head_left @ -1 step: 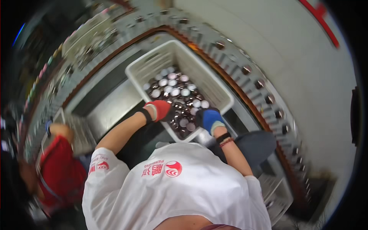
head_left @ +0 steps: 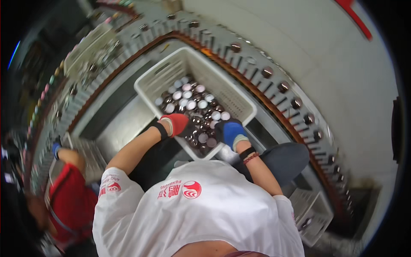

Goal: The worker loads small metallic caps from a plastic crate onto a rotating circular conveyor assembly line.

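Nothing has moved since the earlier frame: both hands stay where they were, reaching into the near end of the white crate (head_left: 239,103). That crate, a slotted plastic bin, sits tilted in front of the person on a grey metal bench (head_left: 124,128), and it is filled with small round caps (head_left: 192,105), some pale and some dark and shiny, packed close together. The left hand (head_left: 176,124), in a red glove with a dark cuff, rests on the caps at the near left of the crate with its fingers curled downward; whether it grips a cap cannot be told, since the fingertips are hidden among them. The right hand (head_left: 231,132), in a blue glove, lies just beside it at the near right corner, also bent down into the caps, and its grip is likewise hidden. Dark and red bands circle the right wrist (head_left: 248,155). A curved conveyor rail (head_left: 274,81) carrying spaced metal holders arcs around the far side of the crate. At the left edge another person in a red top (head_left: 70,201) works, with a blue-gloved hand (head_left: 56,147) raised.
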The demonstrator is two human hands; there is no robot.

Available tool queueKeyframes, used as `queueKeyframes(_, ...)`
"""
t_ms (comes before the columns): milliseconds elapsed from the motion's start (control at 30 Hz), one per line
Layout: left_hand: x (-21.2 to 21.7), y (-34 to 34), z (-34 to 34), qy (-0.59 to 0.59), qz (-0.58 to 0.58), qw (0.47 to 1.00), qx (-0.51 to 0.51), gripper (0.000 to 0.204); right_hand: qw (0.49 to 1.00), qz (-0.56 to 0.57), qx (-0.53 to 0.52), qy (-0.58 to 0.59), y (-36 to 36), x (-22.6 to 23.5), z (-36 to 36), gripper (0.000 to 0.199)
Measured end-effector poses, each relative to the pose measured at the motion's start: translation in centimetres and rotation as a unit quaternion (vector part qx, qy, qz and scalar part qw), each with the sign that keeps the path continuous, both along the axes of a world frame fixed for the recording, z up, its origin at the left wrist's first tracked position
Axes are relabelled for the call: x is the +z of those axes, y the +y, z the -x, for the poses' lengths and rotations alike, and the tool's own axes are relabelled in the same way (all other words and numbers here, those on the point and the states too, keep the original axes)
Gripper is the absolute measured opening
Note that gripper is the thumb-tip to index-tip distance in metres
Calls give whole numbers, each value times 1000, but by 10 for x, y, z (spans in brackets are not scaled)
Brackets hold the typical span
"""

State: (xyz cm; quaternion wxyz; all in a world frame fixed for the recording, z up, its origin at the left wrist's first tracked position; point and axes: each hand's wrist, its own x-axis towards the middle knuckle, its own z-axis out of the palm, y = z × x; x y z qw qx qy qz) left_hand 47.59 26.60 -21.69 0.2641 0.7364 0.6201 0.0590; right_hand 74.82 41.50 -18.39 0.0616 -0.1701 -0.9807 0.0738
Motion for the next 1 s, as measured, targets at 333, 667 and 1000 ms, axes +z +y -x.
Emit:
queueKeyframes(333,109,222,-45,-104,-239,962,-77,28,978,-56,-189,62,-34,-59,10,15)
queueKeyframes(667,122,384,-77,40,-131,984,-115,73,979,5,-182,96,-51,-17,12,14)
queueKeyframes(1000,154,208,-81,38,-30,924,-380,55,973,66,-200,97,-51,-38,12,15)
